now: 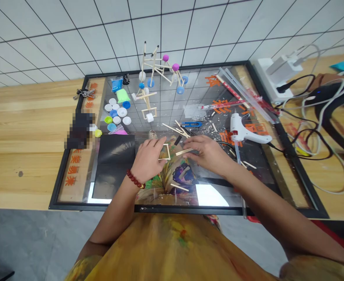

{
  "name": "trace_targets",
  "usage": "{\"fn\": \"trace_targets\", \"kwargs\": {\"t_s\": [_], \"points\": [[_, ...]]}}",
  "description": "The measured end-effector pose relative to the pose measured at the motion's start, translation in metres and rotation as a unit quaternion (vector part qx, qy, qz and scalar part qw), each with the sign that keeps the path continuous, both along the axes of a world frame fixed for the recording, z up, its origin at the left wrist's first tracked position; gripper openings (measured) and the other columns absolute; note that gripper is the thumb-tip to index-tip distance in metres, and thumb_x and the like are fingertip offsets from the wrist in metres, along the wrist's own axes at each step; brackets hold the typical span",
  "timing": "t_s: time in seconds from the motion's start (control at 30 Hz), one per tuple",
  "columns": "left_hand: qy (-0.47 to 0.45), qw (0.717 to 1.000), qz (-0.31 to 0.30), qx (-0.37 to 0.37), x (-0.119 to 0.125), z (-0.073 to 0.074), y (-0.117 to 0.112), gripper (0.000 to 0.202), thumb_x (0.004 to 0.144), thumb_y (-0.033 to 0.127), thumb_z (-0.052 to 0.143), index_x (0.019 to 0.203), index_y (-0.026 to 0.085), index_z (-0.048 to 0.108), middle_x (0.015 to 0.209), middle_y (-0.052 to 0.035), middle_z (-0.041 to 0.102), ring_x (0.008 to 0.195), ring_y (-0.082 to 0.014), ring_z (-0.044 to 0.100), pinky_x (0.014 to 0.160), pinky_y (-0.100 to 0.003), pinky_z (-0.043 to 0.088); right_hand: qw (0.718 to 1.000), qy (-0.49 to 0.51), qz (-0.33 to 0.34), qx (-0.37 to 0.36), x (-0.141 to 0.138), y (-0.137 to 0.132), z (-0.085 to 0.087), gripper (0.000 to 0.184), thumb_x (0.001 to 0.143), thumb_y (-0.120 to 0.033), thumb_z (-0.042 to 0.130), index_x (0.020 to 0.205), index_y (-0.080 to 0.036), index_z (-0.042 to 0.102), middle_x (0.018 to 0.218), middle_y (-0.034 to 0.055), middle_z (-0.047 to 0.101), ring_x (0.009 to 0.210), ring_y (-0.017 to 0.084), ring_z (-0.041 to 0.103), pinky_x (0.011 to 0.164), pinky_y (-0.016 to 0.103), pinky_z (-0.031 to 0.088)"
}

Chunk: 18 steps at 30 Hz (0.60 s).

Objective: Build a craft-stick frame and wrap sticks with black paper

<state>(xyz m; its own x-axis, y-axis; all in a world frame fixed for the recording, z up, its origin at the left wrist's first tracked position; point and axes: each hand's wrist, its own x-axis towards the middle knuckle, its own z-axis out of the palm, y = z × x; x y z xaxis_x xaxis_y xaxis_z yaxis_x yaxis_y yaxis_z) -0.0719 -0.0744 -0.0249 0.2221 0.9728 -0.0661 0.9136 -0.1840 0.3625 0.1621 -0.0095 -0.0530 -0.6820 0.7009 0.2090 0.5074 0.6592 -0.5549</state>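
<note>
left hand (148, 158): over stick frame (165, 152), pinch unclear | right hand (206, 153): spread, beside loose stick (184, 152) | built: stick models (160, 66) upright beyond | unbuilt: sticks (174, 130) lying loose

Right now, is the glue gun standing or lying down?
Lying down: the glue gun rests on its side on the framed board, cord trailing right.

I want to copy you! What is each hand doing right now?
Left hand: closed around a small wooden stick frame, seems to be holding it.
Right hand: half open, at a loose wooden stick; cannot tell if it's holding it.
</note>
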Motion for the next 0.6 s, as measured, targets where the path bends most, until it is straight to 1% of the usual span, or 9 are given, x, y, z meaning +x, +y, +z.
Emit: {"fn": "trace_targets", "kwargs": {"t_s": [0.07,0.1,0.2,0.3,0.47,0.6], "points": [[0.002,1.0,0.0,-0.002,0.0,0.0,0.0,0.071,0.082,0.028,0.067,0.147,0.017,0.042,0.132,-0.0103,0.061,0.122,-0.0317,0.053,0.105,-0.047,0.044,0.999,-0.031,0.021,0.026,0.001,0.0,0.0,0.017,0.088,-0.025,0.065,0.1,-0.021,0.075,0.109,0.0098,0.072,0.1,0.026,0.065,0.091,0.041,0.049],[0.002,1.0,-0.001,-0.003,0.0,0.0,0.0,0.07,0.082,0.029,0.067,0.147,0.017,0.042,0.132,-0.0103,0.061,0.122,-0.0316,0.053,0.105,-0.047,0.044,0.998,-0.043,0.026,0.03,0.001,0.001,0.0,0.017,0.089,-0.025,0.063,0.1,-0.02,0.076,0.107,0.01,0.072,0.097,0.025,0.065,0.088,0.04,0.049],[-0.001,1.0,0.0,-0.001,0.001,-0.001,0.0,0.071,0.082,0.029,0.068,0.147,0.018,0.042,0.132,-0.0103,0.061,0.123,-0.0314,0.053,0.106,-0.047,0.044,0.997,-0.072,0.028,0.029,-0.005,0.001,0.002,0.021,0.094,-0.023,0.056,0.093,-0.019,0.076,0.096,0.0095,0.072,0.088,0.023,0.062,0.083,0.037,0.047],[-0.005,1.0,0.002,0.002,0.001,-0.003,0.001,0.071,0.081,0.03,0.068,0.146,0.018,0.043,0.13,-0.0104,0.062,0.122,-0.0318,0.053,0.106,-0.047,0.043,0.995,-0.093,0.025,0.023,-0.014,0.001,0.006,0.021,0.094,-0.024,0.055,0.092,-0.019,0.075,0.094,0.009,0.072,0.089,0.023,0.062,0.081,0.036,0.042],[-0.015,1.0,0.005,0.003,0.001,-0.004,0.001,0.072,0.081,0.031,0.069,0.146,0.02,0.042,0.129,-0.0098,0.063,0.122,-0.0322,0.054,0.105,-0.047,0.044,0.996,-0.083,0.023,0.001,-0.022,0.003,0.01,0.017,0.092,-0.02,0.056,0.091,-0.019,0.073,0.092,0.0077,0.072,0.086,0.022,0.061,0.078,0.034,0.038],[-0.014,1.0,0.003,0.003,0.001,-0.004,0.001,0.072,0.081,0.031,0.069,0.147,0.019,0.042,0.129,-0.0101,0.063,0.122,-0.0322,0.054,0.105,-0.047,0.044,0.997,-0.073,0.019,-0.015,-0.024,0.005,0.007,0.017,0.09,-0.018,0.057,0.09,-0.018,0.073,0.09,0.0079,0.071,0.085,0.021,0.061,0.077,0.033,0.038]]}}
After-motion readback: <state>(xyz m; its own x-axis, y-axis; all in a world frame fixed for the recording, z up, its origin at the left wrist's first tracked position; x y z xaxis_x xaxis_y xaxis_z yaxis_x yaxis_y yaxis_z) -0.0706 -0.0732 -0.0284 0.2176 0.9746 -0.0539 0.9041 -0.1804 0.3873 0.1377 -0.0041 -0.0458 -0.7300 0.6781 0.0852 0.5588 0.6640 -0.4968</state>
